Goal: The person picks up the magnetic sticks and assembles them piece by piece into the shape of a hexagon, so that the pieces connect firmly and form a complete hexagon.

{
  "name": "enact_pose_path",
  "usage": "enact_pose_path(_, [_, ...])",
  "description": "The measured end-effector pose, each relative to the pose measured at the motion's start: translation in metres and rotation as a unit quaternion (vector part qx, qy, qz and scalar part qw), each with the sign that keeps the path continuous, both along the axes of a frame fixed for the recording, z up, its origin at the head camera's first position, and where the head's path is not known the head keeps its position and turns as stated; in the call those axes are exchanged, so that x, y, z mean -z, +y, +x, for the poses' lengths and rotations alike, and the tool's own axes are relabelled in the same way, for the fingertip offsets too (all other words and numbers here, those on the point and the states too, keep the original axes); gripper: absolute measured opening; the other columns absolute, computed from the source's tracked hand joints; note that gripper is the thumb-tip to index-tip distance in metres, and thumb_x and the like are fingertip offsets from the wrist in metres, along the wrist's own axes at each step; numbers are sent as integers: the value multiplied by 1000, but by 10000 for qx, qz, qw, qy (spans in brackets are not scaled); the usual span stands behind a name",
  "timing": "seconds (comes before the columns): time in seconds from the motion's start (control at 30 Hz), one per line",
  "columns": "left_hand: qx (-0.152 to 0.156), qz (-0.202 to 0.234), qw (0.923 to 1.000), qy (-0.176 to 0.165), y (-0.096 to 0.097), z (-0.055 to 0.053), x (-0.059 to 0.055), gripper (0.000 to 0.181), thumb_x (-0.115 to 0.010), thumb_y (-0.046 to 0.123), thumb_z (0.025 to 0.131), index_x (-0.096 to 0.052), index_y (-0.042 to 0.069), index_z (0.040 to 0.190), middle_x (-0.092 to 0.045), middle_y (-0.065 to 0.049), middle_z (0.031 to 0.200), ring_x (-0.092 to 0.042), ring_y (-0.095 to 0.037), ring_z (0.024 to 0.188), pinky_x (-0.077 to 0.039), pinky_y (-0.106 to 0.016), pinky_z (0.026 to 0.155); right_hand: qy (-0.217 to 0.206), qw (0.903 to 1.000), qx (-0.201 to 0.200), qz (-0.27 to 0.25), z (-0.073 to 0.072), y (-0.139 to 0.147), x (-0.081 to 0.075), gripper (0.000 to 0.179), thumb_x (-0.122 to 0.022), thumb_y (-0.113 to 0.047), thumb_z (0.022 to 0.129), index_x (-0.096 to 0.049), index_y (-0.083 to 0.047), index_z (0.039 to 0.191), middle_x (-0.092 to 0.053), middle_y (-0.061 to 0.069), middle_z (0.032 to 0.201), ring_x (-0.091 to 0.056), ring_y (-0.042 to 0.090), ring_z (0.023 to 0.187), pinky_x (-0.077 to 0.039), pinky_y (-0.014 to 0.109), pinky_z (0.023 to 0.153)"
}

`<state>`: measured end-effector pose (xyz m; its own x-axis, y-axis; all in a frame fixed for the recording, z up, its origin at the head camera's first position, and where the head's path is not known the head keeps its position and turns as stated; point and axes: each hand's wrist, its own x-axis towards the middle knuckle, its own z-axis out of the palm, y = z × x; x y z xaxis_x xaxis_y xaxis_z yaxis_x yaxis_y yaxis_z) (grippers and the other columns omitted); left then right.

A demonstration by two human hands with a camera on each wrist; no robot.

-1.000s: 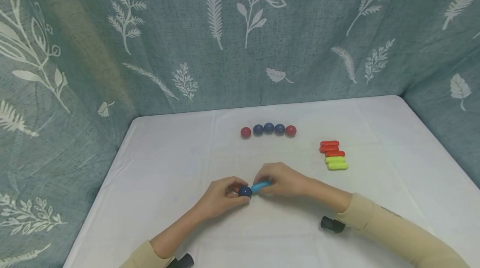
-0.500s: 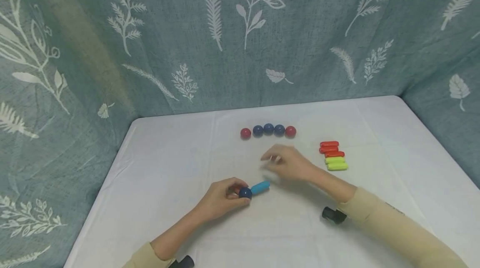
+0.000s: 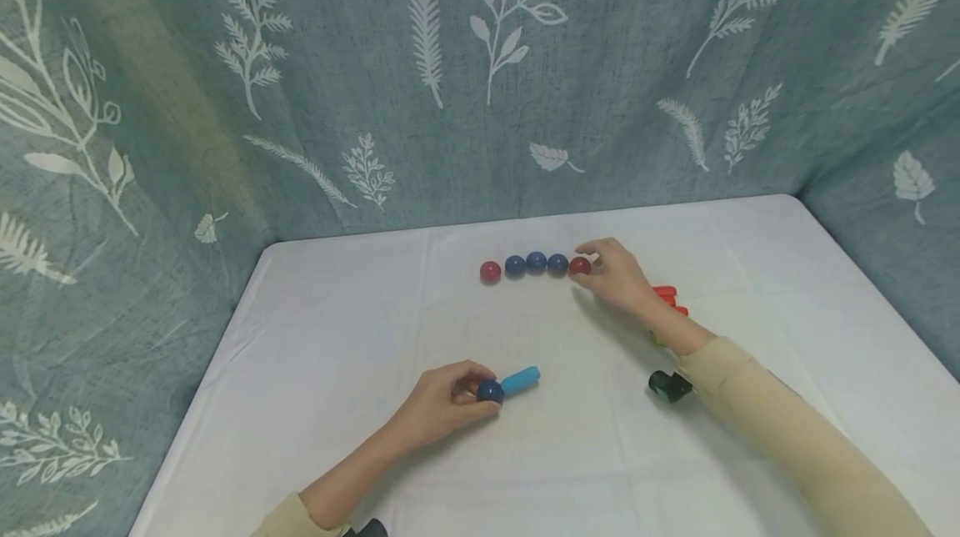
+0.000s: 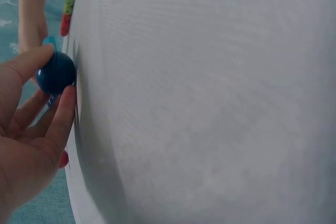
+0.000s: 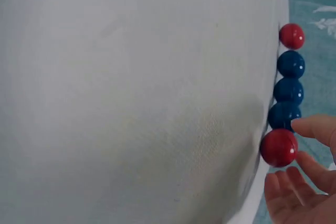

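Note:
My left hand (image 3: 472, 387) pinches a dark blue ball (image 3: 490, 392) near the table's front; a light blue stick (image 3: 522, 379) lies joined to the ball's right side. The left wrist view shows the same ball (image 4: 56, 73) between thumb and fingers of the left hand (image 4: 37, 124). Farther back lies a row of balls: red (image 3: 490, 271), three dark blue (image 3: 536, 262), red (image 3: 578, 265). My right hand (image 3: 597, 264) has reached that right-end red ball (image 5: 279, 148); thumb and fingertips (image 5: 315, 127) sit at its near side, loosely spread, not closed round it.
Red sticks (image 3: 666, 292) lie right of the row, mostly hidden behind my right wrist, with a sliver of a green stick (image 3: 656, 339) beside the sleeve. White cloth covers the table (image 3: 337, 328). A leaf-print curtain (image 3: 450, 103) closes off the back and both sides.
My right hand let go of the light blue stick and moved back and right to the right-end red ball. The left hand has kept the dark blue ball in place.

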<state>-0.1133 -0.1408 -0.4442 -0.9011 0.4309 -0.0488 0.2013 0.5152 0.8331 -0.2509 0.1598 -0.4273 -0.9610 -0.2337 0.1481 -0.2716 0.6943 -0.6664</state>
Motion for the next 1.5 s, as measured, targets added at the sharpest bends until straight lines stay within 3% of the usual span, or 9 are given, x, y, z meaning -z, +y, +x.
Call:
enact_pose_path(0.3, [75,134,9999,-72,0,3,1,37,-79,22,83,-66,6,113,-65,1,96,-62,-17,91,-52,-23,77,-536,9983,172,122,-8,-1,6,42,-71,-12,86,-59,6,122,-55,24,119,-56,38,108,-48,47,90])
enact_pose_path(0.73, [100,149,9998,-89,1,3,2,37,-78,23,83,-66,6,113,-65,0,96,-62,-18,92,-52,-22,77,-578,9979,196,227,-5,3,7,40,-70,-10,87,-60,3,123,-59,22,117,-57,37,107,-49,46,89])
enact_pose_path(1.03, [60,116,9999,-90,0,2,1,37,-78,23,83,-66,6,114,-65,0,97,-62,-18,92,-52,-23,77,-941,9954,-148,38,18,4,2,41,-73,-13,86,-61,-4,125,-61,14,114,-58,29,102,-53,39,79])
enact_pose_path(1.27, [32,67,10000,-39,0,1,1,37,-79,24,83,-67,7,113,-65,1,96,-62,-17,91,-52,-24,77,-965,9926,-729,-106,42,0,2,41,-74,-12,85,-62,-7,123,-63,9,113,-60,26,100,-55,31,71])
enact_pose_path(1.5, [-5,29,10000,-21,1,0,1,37,-79,24,82,-67,7,113,-66,1,96,-62,-16,90,-52,-23,75,-1012,9857,-1347,-69,64,-6,3,40,-75,-14,85,-63,-13,123,-63,2,113,-61,21,101,-54,31,79])
